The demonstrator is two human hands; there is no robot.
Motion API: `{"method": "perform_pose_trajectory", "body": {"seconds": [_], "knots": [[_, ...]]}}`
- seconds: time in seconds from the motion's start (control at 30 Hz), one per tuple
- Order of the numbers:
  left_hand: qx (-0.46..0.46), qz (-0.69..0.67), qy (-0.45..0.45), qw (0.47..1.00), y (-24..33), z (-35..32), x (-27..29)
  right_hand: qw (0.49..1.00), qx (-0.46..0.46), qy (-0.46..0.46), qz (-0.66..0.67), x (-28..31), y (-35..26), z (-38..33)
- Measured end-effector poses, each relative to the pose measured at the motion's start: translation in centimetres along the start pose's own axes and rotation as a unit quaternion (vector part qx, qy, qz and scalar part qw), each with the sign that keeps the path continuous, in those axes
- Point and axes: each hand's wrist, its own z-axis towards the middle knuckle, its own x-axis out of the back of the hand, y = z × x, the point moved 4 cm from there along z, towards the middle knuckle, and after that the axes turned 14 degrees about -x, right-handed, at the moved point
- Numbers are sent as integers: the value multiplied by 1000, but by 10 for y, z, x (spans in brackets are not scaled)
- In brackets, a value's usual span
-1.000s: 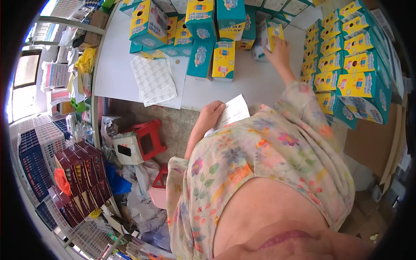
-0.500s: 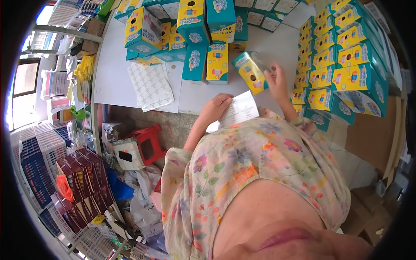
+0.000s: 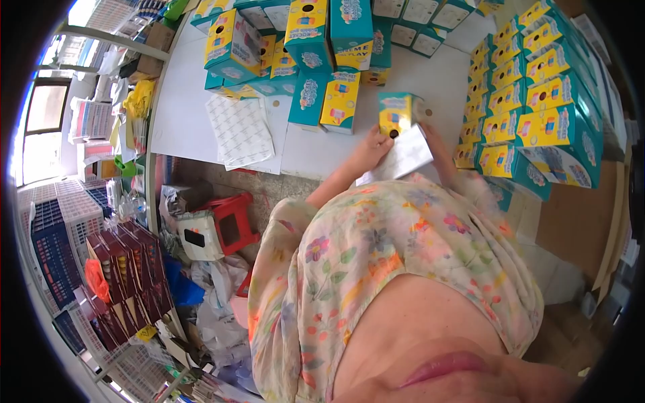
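- Room opens along the near edge of the surface [image 3: 306,144], between white sheets [image 3: 242,132] and left hand [image 3: 371,149].
- Stacked boxes [image 3: 309,40] block the far edge; box rows [image 3: 505,94], the right.

- A smooth white tabletop [image 3: 181,114] carries the goods; two small round brownish spots show on it.
- Patterned white sheeting [image 3: 240,131] lies flat near its front edge, left of the middle.
- Two teal-and-yellow toy cartons [image 3: 340,101] stand side by side at the middle.
- Behind and to the left, a carton pile [image 3: 272,84] rests on its lowest boxes.
- White-faced cartons [image 3: 412,35] line the far side.
- Close carton rows [image 3: 508,94] fill the right; their near base is hidden.
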Motion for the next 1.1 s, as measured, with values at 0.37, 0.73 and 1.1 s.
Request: {"method": "perform_pose_trajectory", "body": {"seconds": [0.37, 0.73, 1.1], "knots": [[-66, -209, 57, 974, 82, -47, 82, 964, 97, -229, 91, -77, -39, -78], [49, 270, 214, 937, 137, -54, 158, 956, 229, -24, -182, -160, -101, -65], [-102, 413, 102, 900, 143, -30, 109, 682, 481, -20, -551, -185, -129, -141]]}}
